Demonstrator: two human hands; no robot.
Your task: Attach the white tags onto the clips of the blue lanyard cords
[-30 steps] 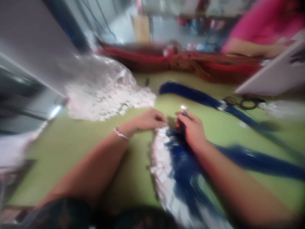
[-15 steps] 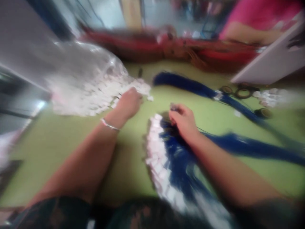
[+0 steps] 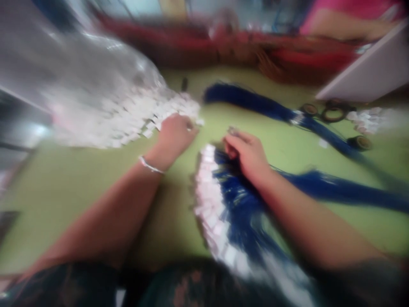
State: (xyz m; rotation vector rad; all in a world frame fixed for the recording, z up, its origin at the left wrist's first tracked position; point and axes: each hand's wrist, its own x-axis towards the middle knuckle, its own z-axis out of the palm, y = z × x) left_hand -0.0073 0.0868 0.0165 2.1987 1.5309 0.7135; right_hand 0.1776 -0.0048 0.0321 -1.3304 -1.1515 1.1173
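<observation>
My left hand (image 3: pixel 179 134) is at the right end of a heap of small white plastic pieces (image 3: pixel 128 115), its fingers bent together. One white piece (image 3: pixel 200 122) lies by the fingertips; what they pinch is blurred. My right hand (image 3: pixel 247 151) is closed, thumb against fingers, with a small greyish tip showing at the thumb. What else it grips is hidden. Under and beside it fans a bundle of dark blue wires (image 3: pixel 238 200), with a curved row of white pieces (image 3: pixel 209 192) along the wire ends.
A clear plastic bag (image 3: pixel 105 59) lies over the heap. A second blue wire bundle (image 3: pixel 249 100), tied by a band, crosses the green table (image 3: pixel 79 192). Tape rolls (image 3: pixel 334 113) and more white pieces (image 3: pixel 370 119) lie right. Across a red ledge (image 3: pixel 306 55) shows a person's arm (image 3: pixel 345 25).
The whole view has shifted, so the table things sit slightly higher. My left hand has drawn back a little from the tip of the heap. My right hand stays closed over the wires.
</observation>
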